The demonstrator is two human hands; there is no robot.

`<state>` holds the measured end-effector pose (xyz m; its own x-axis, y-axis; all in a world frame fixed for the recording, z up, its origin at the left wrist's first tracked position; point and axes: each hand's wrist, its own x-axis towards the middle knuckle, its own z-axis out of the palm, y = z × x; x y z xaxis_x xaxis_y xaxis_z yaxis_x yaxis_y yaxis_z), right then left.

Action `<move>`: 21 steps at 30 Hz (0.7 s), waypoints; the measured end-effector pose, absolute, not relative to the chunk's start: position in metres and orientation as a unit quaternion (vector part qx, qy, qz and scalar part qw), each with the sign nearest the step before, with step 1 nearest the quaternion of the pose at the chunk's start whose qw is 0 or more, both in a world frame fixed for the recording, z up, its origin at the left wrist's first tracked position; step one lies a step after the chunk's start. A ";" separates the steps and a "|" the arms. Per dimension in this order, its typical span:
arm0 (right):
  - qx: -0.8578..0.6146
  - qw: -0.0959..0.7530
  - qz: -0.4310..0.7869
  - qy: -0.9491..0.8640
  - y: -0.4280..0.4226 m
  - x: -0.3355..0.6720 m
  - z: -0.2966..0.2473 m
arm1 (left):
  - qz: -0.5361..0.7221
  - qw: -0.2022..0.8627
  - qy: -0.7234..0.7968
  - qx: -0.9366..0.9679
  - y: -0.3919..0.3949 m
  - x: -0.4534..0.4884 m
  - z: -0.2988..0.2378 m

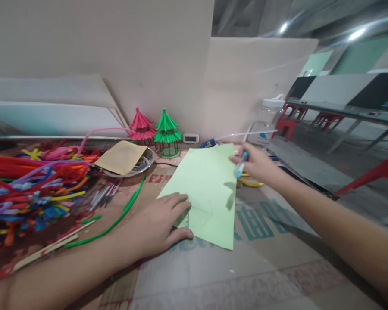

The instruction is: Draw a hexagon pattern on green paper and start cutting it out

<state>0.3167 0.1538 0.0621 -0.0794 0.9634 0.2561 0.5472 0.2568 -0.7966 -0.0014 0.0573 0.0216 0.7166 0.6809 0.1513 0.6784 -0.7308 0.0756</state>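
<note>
A sheet of light green paper (213,172) lies on the table, with faint lines of a drawn shape on its lower part. My left hand (158,219) rests flat on the paper's left side, fingers spread. Beside its fingertips is what looks like a clear ruler (188,221), mostly hidden by the hand. Over the right edge of the sheet, my right hand (252,161) grips a blue-and-clear pen (242,165), raised off the paper and slightly blurred. Yellow-handled tool grips (250,181) lie below that hand.
Many coloured pipe cleaners (35,185) cover the left side. A metal dish (145,165) bears a tan square sheet (121,157). Red (141,125) and green (166,131) pagoda models, a small digital display (190,138) and a clear jug (263,122) stand behind.
</note>
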 end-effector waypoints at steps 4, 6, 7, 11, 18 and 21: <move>-0.451 0.381 0.314 -0.743 0.135 0.313 0.079 | 0.083 0.004 0.369 0.926 0.058 0.000 0.020; -0.430 0.313 0.330 -0.780 0.126 0.297 0.076 | 0.087 0.001 0.372 0.924 0.058 0.002 0.020; -0.428 0.284 0.336 -0.789 0.123 0.288 0.072 | 0.089 0.000 0.373 0.924 0.058 0.002 0.020; -0.395 0.255 0.420 -0.777 0.130 0.250 0.050 | 0.100 -0.006 0.369 0.924 0.057 0.003 0.019; -0.422 0.273 0.445 -0.741 0.154 0.236 0.017 | 0.113 -0.024 0.360 0.926 0.055 0.004 0.016; -0.429 0.299 0.422 -0.740 0.153 0.237 0.012 | 0.118 -0.060 0.358 0.924 0.056 0.006 0.014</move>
<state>0.2369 0.1528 0.0124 -0.4528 0.8879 0.0810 0.3819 0.2753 -0.8822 0.0059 0.0562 0.0142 0.7158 0.6475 0.2615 0.6761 -0.7364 -0.0271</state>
